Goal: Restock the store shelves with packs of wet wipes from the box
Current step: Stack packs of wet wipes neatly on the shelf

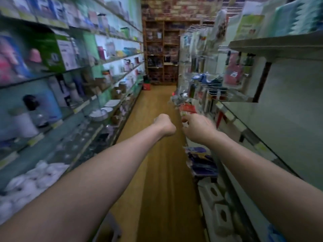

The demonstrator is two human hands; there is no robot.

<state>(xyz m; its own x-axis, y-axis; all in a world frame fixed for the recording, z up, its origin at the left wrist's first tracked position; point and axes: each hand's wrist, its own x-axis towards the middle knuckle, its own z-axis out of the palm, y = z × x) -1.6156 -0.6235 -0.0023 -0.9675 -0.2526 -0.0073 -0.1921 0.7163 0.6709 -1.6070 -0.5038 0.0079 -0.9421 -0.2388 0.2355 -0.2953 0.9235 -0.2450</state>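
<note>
Both my bare arms stretch forward down a store aisle, and the view is blurred by motion. My left hand (165,125) is balled into a fist with nothing in it. To its right, my right hand (198,129) shows its back, fingers loosely curled downward and holding nothing. White rectangular packs (219,210) lie on the low right shelf near me; the blur hides whether they are wet wipes. At the bottom edge, under my left arm, a grey-brown corner (111,226) shows that may be a box.
Shelving (73,109) with bottles, boxed goods and white bundles (35,179) lines the left. The right shelving unit (272,130) has pale bare panels, hanging goods and purple packs (201,165). A wooden floor (157,180) runs to a wooden rack (162,55) at the far end.
</note>
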